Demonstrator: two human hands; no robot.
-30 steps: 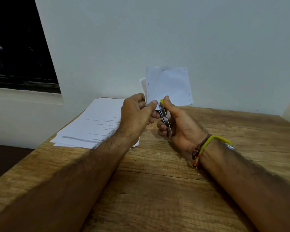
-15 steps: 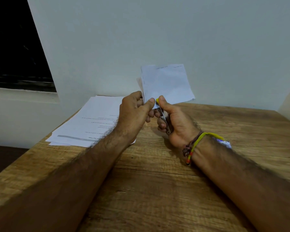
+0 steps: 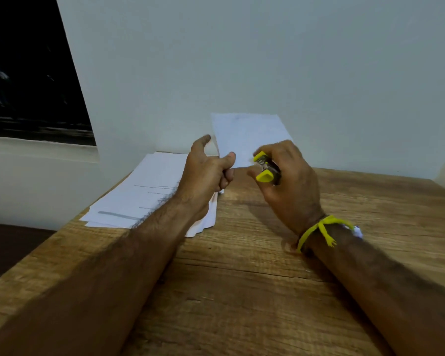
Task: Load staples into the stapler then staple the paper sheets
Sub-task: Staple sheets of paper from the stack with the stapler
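My left hand (image 3: 206,173) pinches the lower left corner of a few white paper sheets (image 3: 247,136) between thumb and fingers and holds them upright above the table. My right hand (image 3: 288,181) is closed around a small yellow and metal stapler (image 3: 265,168), its yellow ends pointing toward me. The stapler sits just right of the sheets' lower edge, a little apart from the paper.
A stack of printed white sheets (image 3: 144,194) lies on the wooden table (image 3: 242,291) at the far left, partly under my left forearm. A pale wall stands close behind, and a dark window (image 3: 28,73) is at the upper left. The table's left edge runs diagonally.
My right hand has pulled the stapler off the sheets' corner and turned it so its yellow ends face me. The left hand keeps hold of the sheets.
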